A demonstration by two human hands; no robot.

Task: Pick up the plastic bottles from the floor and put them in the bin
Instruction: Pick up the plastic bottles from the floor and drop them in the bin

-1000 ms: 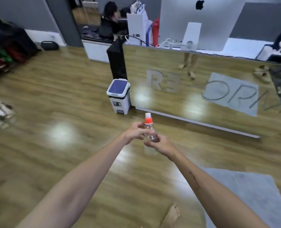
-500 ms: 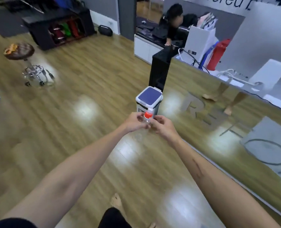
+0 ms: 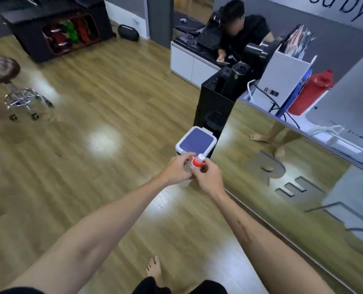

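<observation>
From the head camera, looking down your two bare forearms: both your hands meet out in front of you around one small clear plastic bottle (image 3: 194, 166) with an orange cap. Your left hand (image 3: 179, 169) has its fingers (image 3: 183, 159) curled around the bottle's body from the left. Your right hand (image 3: 208, 177) pinches it from the right, just under the cap, with the fingers bent in. The bottle is upright between the two sets of fingers, cap uppermost, off the floor (image 3: 91, 102). Held this way, with both hands, it seems steadied for carrying to the bin.

Just beyond your fingers stands one small white bin (image 3: 195, 143) with a blue lid, and the lid is down. That lid probably has to be opened before the bottle can go in. The bin sits on the wooden floor, against a black cabinet (image 3: 214, 107) behind it.

Far to the left of your fingers is one stool (image 3: 12, 81) on chrome wheeled legs. To the right of your fingers runs a mirror wall (image 3: 293, 166) with lettering on it. One bare foot (image 3: 154, 270) shows on the floor near the bottom, below your fingers.

One bottle is visible, one bin; no other bottles show on the floor here.
</observation>
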